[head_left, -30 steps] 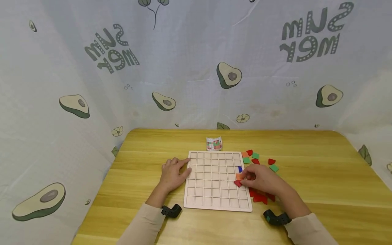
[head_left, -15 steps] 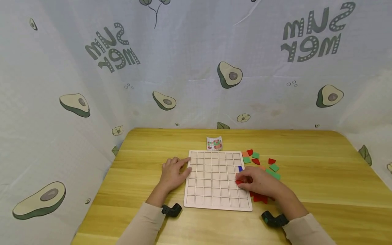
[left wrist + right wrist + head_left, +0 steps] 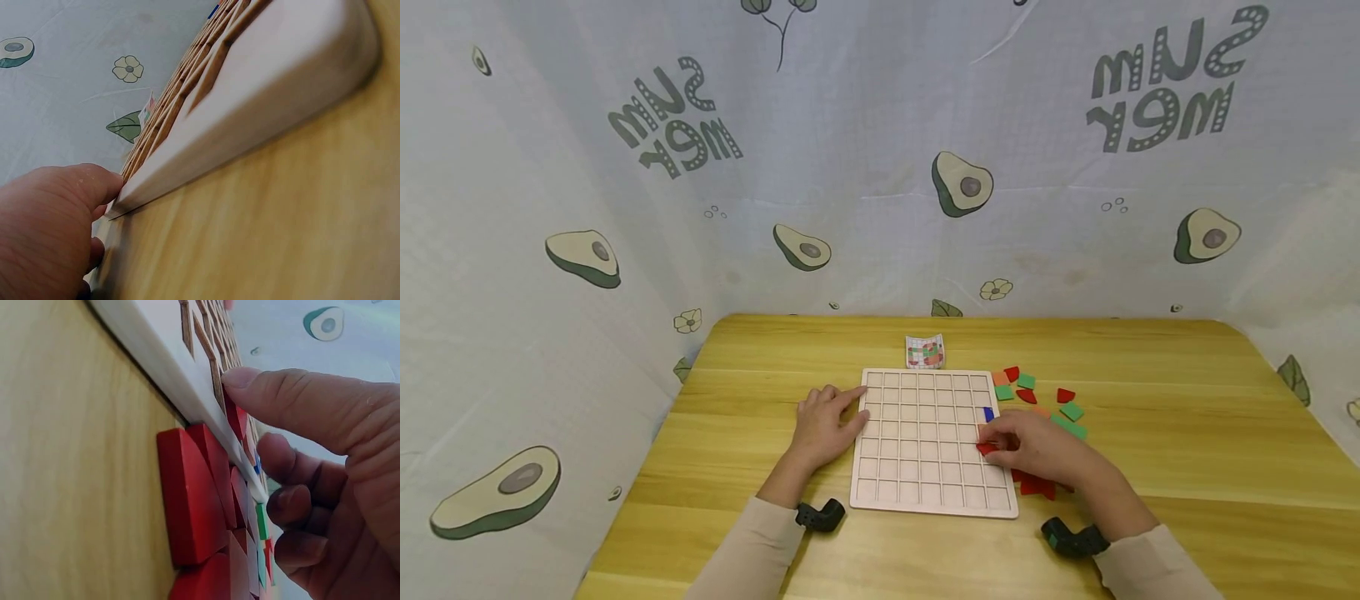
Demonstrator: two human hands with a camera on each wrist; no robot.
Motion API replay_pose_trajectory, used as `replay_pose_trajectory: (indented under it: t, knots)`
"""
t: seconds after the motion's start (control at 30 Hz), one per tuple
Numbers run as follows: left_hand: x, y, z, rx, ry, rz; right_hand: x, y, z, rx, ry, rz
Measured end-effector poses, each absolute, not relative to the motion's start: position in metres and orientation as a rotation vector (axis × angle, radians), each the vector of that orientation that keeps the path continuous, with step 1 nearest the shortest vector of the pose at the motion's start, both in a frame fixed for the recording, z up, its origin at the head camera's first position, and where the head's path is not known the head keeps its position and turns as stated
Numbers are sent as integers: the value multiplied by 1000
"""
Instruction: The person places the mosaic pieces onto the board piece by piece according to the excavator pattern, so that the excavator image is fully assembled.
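Observation:
A pale wooden grid board point(image 3: 917, 475) lies on the table. My right hand point(image 3: 1037, 446) is over its right edge, pinching a red curved-edged tile point(image 3: 986, 449) at a cell in the right column. In the right wrist view the thumb point(image 3: 294, 403) presses against this red tile point(image 3: 235, 415). Just above it on the board sits an orange tile point(image 3: 982, 430), partly hidden by the fingers, then a small blue tile point(image 3: 988, 413). My left hand point(image 3: 826, 427) rests at the board's left edge, index finger and thumb extended onto the rim.
Loose red tiles point(image 3: 1036, 486) lie beside the board's lower right, partly under the right hand. Several green point(image 3: 1071, 411), orange and red tiles are scattered farther up on that side. A small pattern card point(image 3: 924, 352) stands behind the board. A printed curtain point(image 3: 865, 167) hangs beyond the table.
The right hand has shifted slightly down, and its fingers now cover more of the orange tile. The red tile has moved a little right. The left hand stays in place.

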State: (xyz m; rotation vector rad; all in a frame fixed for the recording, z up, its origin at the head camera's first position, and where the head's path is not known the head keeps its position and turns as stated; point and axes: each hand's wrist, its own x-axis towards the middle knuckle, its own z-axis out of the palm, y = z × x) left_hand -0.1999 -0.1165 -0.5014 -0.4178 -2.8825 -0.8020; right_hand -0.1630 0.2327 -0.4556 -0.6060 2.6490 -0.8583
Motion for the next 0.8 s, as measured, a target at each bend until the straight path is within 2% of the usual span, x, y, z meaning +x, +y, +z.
replay_pose_trajectory:
  t: [0.57, 0.8]
  knots:
    - [-199, -117, -501, -417, -2885, -789, -160, 228, -451, -446, 2738, -712]
    - [-200, -117, -501, -424, -2881, -786, -160, 228, -452, -536, 2727, -776]
